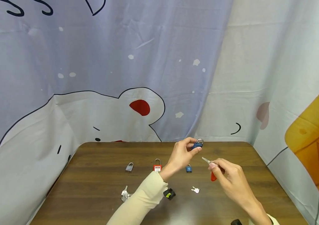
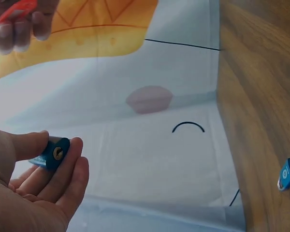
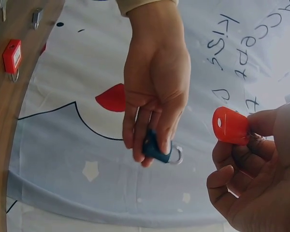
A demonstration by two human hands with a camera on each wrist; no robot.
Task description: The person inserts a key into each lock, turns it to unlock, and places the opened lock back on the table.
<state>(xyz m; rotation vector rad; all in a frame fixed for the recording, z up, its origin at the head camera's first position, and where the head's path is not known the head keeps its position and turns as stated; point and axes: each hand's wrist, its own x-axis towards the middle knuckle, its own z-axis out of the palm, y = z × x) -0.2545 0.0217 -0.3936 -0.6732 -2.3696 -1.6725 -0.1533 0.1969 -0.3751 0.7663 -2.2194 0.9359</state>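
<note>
My left hand (image 1: 182, 153) pinches a blue padlock (image 1: 197, 145) between thumb and fingers, raised above the table's far part. The brass keyhole on this padlock (image 2: 54, 152) faces the left wrist camera, and its shackle looks closed in the head view. To the right and slightly lower, my right hand (image 1: 231, 178) pinches a silver key (image 1: 206, 160) whose tip points toward the padlock, with a gap between them. A red plastic tag (image 3: 230, 126) with a hole hangs by that hand, apparently joined to the key; the fingers hide the joint.
On the wooden table (image 1: 97, 181) stand a grey padlock (image 1: 129, 167), a red padlock (image 1: 157, 165) and a smaller blue padlock (image 1: 189, 168). Nearer lie loose keys (image 1: 195, 189), a key bunch (image 1: 125, 195) and a black-and-green object (image 1: 169, 194). A printed curtain (image 1: 148, 62) hangs behind.
</note>
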